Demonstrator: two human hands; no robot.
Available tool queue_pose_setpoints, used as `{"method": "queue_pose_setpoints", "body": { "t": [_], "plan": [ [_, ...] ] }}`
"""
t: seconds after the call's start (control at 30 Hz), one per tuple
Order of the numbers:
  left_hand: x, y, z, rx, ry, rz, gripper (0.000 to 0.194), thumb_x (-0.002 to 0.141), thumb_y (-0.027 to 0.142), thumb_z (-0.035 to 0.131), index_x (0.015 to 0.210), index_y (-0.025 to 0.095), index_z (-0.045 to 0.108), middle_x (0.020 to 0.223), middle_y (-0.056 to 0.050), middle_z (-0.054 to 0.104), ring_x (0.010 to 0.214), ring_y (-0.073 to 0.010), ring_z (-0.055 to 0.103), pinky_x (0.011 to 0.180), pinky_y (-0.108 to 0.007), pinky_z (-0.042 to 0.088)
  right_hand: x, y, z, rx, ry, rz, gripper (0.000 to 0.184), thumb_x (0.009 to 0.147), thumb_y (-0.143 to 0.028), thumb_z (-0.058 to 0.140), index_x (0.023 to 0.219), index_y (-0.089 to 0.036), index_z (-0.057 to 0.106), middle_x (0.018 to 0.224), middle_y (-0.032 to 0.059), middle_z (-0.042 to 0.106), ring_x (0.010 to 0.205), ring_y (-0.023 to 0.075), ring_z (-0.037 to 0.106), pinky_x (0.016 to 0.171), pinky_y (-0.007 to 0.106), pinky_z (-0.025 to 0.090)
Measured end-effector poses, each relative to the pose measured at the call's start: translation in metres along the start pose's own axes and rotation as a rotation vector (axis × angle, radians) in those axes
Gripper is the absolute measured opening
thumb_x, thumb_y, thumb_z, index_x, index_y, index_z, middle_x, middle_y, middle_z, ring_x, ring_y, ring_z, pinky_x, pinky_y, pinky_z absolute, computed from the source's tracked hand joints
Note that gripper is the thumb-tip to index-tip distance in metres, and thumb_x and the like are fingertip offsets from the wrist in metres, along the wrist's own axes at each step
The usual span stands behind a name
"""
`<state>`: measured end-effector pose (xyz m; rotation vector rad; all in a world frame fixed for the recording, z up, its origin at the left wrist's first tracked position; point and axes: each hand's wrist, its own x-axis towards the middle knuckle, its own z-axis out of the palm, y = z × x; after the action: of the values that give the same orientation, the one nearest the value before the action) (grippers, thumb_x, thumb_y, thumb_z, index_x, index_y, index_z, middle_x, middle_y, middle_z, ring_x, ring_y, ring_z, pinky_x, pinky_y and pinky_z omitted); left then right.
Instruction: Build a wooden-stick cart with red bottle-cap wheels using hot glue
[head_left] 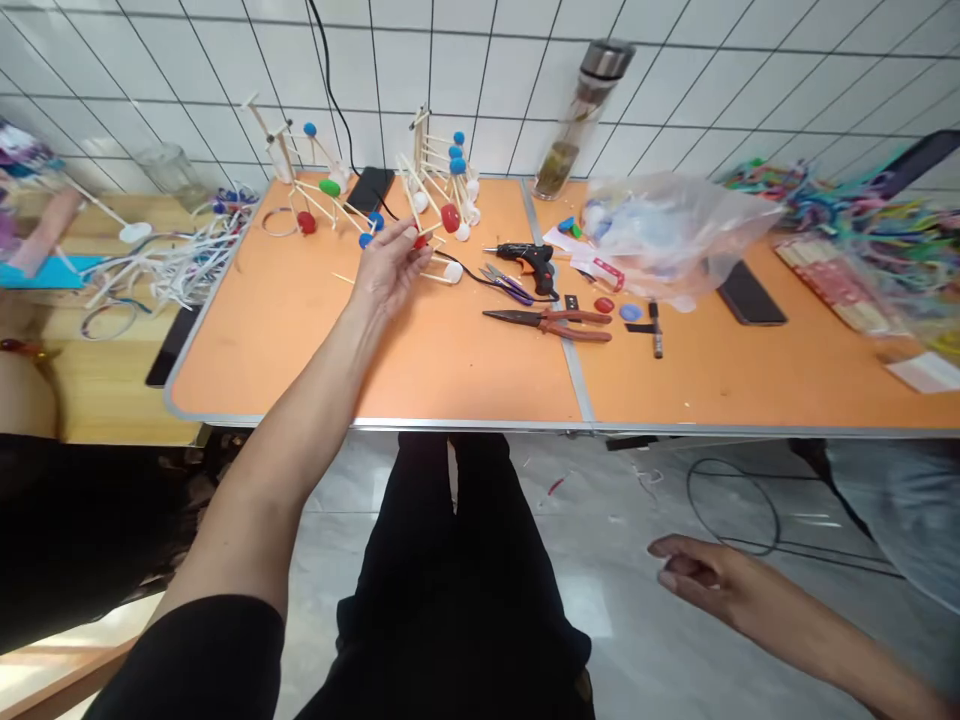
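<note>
Our left hand (386, 268) reaches over the bench (300, 340) with fingers spread, its fingertips at a model of wooden sticks and coloured balls (439, 190) near the far edge; we cannot tell whether it grips. A second model (304, 165) stands to the left. Our right hand (694, 570), loosely curled and empty, is below the near edge, above the tiled floor (637, 480). A glue gun (529, 262) and pliers (547, 323) lie on the bench, right of the first model.
</note>
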<state>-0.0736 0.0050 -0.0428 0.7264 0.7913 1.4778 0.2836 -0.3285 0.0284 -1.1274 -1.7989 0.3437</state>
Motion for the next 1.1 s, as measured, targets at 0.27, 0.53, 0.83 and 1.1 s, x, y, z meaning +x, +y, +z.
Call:
{"method": "queue_pose_setpoints", "body": {
  "t": [0.27,0.53,0.83,1.1],
  "plan": [
    [-0.02,0.002,0.013,0.035,0.007,-0.019,0.011,0.106,0.016,0.095,0.108,0.023,0.087,0.096,-0.002,0.094,0.079,-0.0137,0.088,0.081,-0.021,0.073,0.128,0.016,0.042,-0.182,0.028,-0.028,0.018,0.113,-0.053,0.081,0.118,-0.038,0.088,0.114,0.0054,0.091,0.108,0.0354,0.089,0.095,0.059,0.079],
    [-0.024,-0.002,0.012,0.122,-0.04,0.018,0.027,0.087,0.021,0.111,0.101,0.024,0.089,0.094,0.0,0.091,0.075,-0.0129,0.084,0.071,-0.024,0.072,0.284,0.119,0.13,0.027,0.073,-0.098,0.037,0.113,-0.046,0.081,0.146,-0.03,0.081,0.151,0.0136,0.085,0.131,0.0331,0.081,0.119,0.057,0.068],
    [-0.033,-0.007,0.017,0.257,-0.12,0.07,0.044,0.077,0.041,0.119,0.106,0.025,0.091,0.098,-0.002,0.091,0.082,-0.0171,0.087,0.078,-0.029,0.075,0.249,0.145,0.153,0.167,-0.102,-0.001,0.069,0.117,-0.092,0.064,0.131,-0.029,0.088,0.12,0.0098,0.089,0.098,0.0306,0.086,0.097,0.047,0.068],
    [-0.031,-0.008,0.014,0.271,-0.136,0.119,0.048,0.076,0.045,0.121,0.107,0.025,0.09,0.102,-0.002,0.091,0.081,-0.016,0.086,0.078,-0.029,0.074,0.246,0.141,0.162,0.207,-0.273,0.077,0.06,0.108,-0.077,0.084,0.139,-0.026,0.088,0.127,0.0102,0.093,0.095,0.0283,0.085,0.094,0.045,0.065]
  ]
}}
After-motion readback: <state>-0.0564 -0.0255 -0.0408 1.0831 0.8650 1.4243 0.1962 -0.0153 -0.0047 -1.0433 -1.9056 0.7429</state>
